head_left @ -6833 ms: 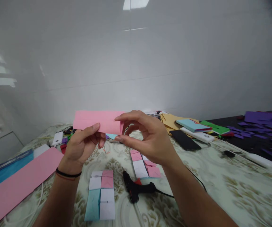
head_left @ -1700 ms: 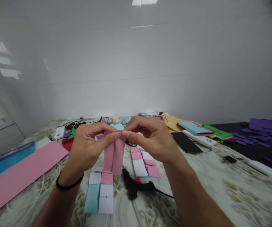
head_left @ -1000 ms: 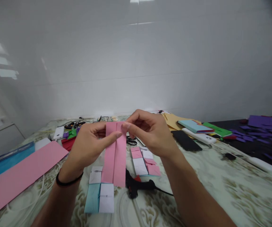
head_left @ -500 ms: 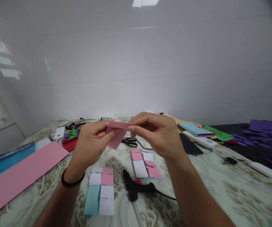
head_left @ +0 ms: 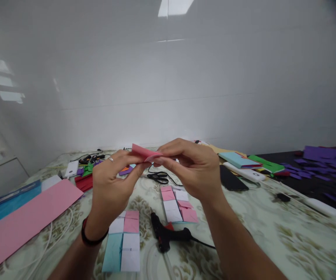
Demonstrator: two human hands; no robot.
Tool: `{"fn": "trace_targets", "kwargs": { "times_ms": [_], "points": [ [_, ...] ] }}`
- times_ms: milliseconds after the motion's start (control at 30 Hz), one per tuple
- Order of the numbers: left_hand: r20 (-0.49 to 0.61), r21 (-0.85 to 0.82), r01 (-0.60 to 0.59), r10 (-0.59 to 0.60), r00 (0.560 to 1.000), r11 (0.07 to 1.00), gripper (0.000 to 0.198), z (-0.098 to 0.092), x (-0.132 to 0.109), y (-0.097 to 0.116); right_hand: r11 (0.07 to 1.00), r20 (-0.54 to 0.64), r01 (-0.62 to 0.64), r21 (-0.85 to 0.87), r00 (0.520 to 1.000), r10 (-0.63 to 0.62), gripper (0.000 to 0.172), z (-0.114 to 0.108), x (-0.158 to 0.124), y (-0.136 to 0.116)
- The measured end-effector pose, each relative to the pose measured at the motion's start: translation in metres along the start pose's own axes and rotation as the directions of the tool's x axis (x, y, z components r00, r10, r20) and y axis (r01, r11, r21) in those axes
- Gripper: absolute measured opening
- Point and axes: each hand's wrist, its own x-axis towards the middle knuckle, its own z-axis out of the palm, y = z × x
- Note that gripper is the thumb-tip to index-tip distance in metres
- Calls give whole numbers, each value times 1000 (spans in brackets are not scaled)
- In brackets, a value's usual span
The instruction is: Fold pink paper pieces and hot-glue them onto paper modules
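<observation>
Both of my hands hold a folded pink paper strip [head_left: 143,152] in the air above the table. My left hand [head_left: 111,182] pinches its near end between thumb and fingers. My right hand [head_left: 189,167] pinches the same fold from the right, fingertips meeting the left thumb. The strip lies nearly edge-on to me, so little of it shows. Below the hands lie a woven pink, white and blue paper piece [head_left: 125,241] and a second pink and white one [head_left: 178,202].
A black glue gun [head_left: 168,233] with its cord lies between the woven pieces. Scissors [head_left: 158,177] sit behind. A long pink sheet [head_left: 25,217] over a blue one lies left. A black phone [head_left: 232,178], coloured paper stacks [head_left: 239,158] and purple pieces [head_left: 325,151] are right.
The pink strip hung down lengthwise a second ago; now it is folded up short and held flat between both pinches. My hands stayed close together at the same height.
</observation>
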Motion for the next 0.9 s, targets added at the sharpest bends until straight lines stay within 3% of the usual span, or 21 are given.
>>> {"fn": "trace_targets", "kwargs": {
  "times_ms": [100,267,367,467,600,800,900],
  "points": [
    [57,-79,66,-62,996,995,9,-3,1,-4,999,26,-31,13,999,31,8,1,1,1],
    [57,-138,127,-120,991,982,13,-7,1,-10,980,97,-201,9,975,199,2,2,3,4],
    [55,-180,178,-171,984,967,11,-6,1,-11,960,132,-281,9,952,278,7,5,2,6],
    [69,-222,264,-255,965,939,7,-4,1,-12,951,106,-309,27,947,304,9,7,1,7],
    [167,-241,378,-346,923,894,4,-4,4,-17,935,68,-343,88,939,338,10,7,1,8],
    [190,-195,373,-338,922,907,12,-3,4,-23,891,163,-446,83,888,430,13,5,3,10],
    [190,-191,390,-356,915,901,13,-2,3,-24,903,175,-427,46,894,414,14,6,4,9]
  ]
}}
